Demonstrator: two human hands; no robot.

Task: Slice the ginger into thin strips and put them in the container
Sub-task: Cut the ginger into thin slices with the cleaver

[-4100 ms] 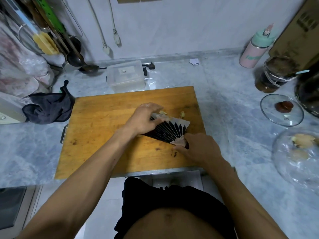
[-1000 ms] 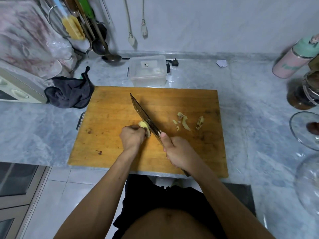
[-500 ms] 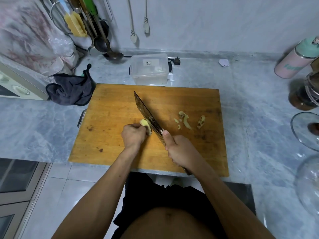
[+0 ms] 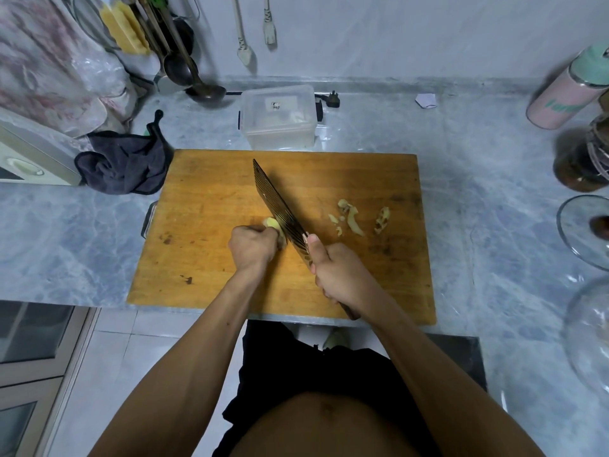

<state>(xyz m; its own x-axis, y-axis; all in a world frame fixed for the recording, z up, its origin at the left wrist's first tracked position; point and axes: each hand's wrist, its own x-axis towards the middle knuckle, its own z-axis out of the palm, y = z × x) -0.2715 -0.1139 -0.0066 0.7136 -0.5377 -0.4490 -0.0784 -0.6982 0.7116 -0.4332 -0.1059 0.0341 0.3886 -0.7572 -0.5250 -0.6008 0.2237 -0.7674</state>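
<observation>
On the marble tabletop (image 4: 478,179) a wooden cutting board (image 4: 204,192) lies close to the near edge, and both hands work over its middle. The left hand (image 4: 252,249) has its fingers curled down over a pale yellow piece of ginger (image 4: 273,224), pinning it to the board; only the far end of the ginger shows past the knuckles. The right hand (image 4: 339,275) is clenched round the handle of a dark cleaver (image 4: 278,206), thumb laid along the side of the blade near its heel. The blade runs diagonally toward the far left of the board and sits right against the ginger, though whether the edge is already in the flesh or only touching it is hard to tell from this angle. To the right of the blade, toward the board's right edge, lie a few ginger scraps (image 4: 354,219), apart from the hands. Just beyond the board's far edge stands a clear plastic container (image 4: 280,127), near the back of the tabletop. A dark cloth (image 4: 125,166) is bunched off the board's far left corner, a ladle (image 4: 206,90) rests by the wall behind it, and a pink bottle with a green lid (image 4: 566,94) stands at the tabletop's far right.
</observation>
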